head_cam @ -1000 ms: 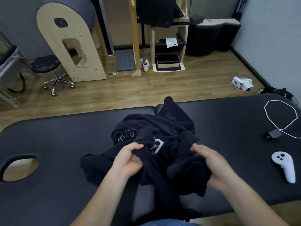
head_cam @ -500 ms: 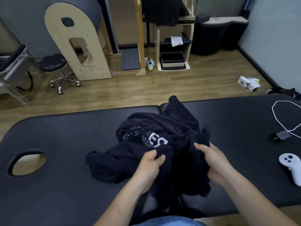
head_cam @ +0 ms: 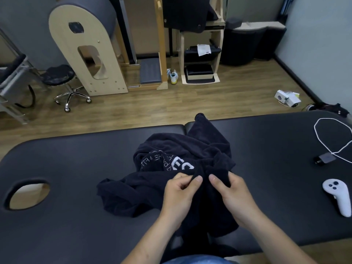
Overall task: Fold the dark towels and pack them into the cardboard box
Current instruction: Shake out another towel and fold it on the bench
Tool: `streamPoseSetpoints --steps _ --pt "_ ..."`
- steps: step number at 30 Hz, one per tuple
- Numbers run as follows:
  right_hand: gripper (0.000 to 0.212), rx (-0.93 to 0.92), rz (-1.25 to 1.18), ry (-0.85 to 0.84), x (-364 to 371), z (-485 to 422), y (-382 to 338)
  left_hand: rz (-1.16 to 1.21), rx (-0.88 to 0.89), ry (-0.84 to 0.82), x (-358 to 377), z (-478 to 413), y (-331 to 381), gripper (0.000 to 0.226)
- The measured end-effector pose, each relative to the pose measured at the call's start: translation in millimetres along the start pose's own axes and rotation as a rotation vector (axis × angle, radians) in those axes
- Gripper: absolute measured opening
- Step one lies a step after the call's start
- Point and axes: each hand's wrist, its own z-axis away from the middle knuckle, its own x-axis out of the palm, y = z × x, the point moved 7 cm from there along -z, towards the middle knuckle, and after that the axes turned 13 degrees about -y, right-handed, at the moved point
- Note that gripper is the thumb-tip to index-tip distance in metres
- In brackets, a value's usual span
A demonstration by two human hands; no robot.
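Note:
A crumpled dark towel (head_cam: 167, 155) with white lettering lies in a heap on the black padded table (head_cam: 72, 168), one end trailing over the far edge. My left hand (head_cam: 179, 193) pinches a fold of the towel near the middle of the heap. Close beside it, my right hand (head_cam: 230, 191) grips the same bunched edge. Part of the cloth hangs down over the near table edge between my forearms. No cardboard box is in view.
A white controller (head_cam: 338, 195) lies at the table's right end, with a white cable (head_cam: 323, 141) and a small dark plug (head_cam: 323, 159) behind it. An oval face hole (head_cam: 28, 193) opens at the left end. Wooden floor, a stool (head_cam: 61, 77) and exercise equipment stand beyond.
Both hands have moved together toward the middle of the heap and now hold the towel edge side by side. The white lettering has become more exposed.

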Motion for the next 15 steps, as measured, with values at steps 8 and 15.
streamPoseSetpoints --steps 8,15 --pt "0.016 -0.106 0.27 0.223 -6 1 -20 0.006 0.223 0.061 4 4 32 0.018" --pt "0.034 -0.171 0.15 0.071 11 -1 -28 0.0 0.242 0.028 7 5 39 0.017"
